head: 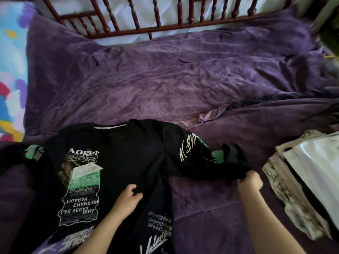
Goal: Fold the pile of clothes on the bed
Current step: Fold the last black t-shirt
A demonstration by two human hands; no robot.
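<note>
A black long-sleeved shirt [128, 162] with green and white prints lies flat on the purple bedspread [165, 85], its collar toward the headboard. My left hand [129, 196] rests on the shirt's body near its right side, fingers loosely bent. My right hand [250, 180] grips the end of the shirt's right sleeve [211, 162], which stretches out sideways across the bed. The shirt's left sleeve [34, 153] lies bunched at the left edge.
A stack of folded clothes [302, 184], beige patterned and white, sits at the right. A colourful pillow [11, 74] lies at the far left. The dark wooden headboard rails [146, 19] run along the top. More dark fabric [326, 110] shows at the right edge.
</note>
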